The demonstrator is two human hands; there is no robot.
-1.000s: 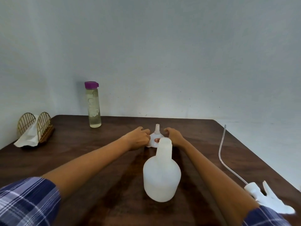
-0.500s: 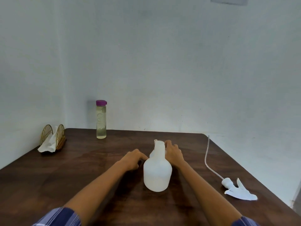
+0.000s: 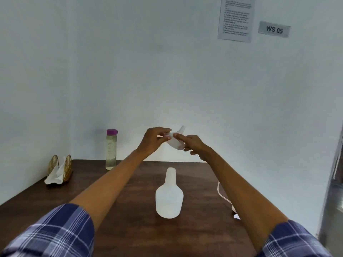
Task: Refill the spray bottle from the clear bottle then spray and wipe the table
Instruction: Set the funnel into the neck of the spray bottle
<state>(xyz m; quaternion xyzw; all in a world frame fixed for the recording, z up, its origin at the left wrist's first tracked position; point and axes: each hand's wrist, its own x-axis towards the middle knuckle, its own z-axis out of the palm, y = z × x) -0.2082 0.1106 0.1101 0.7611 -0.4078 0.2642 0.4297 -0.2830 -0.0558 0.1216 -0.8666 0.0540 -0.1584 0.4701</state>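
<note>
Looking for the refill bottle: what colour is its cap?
Purple, on the clear bottle by the wall, head view.

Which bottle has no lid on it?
The squat white plastic spray bottle in the middle of the brown wooden table: its neck is open. The tall clear bottle by the wall wears a purple cap.

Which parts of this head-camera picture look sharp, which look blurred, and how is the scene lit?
Head view: soft, even light, no glare; the spray bottle casts only a faint shadow on the table. The "WS 05" label reads clearly, but the notice sheet is too small to read. The funnel, in the left hand and right hand, is slightly blurred. The wide lens stretches the edges.
</note>
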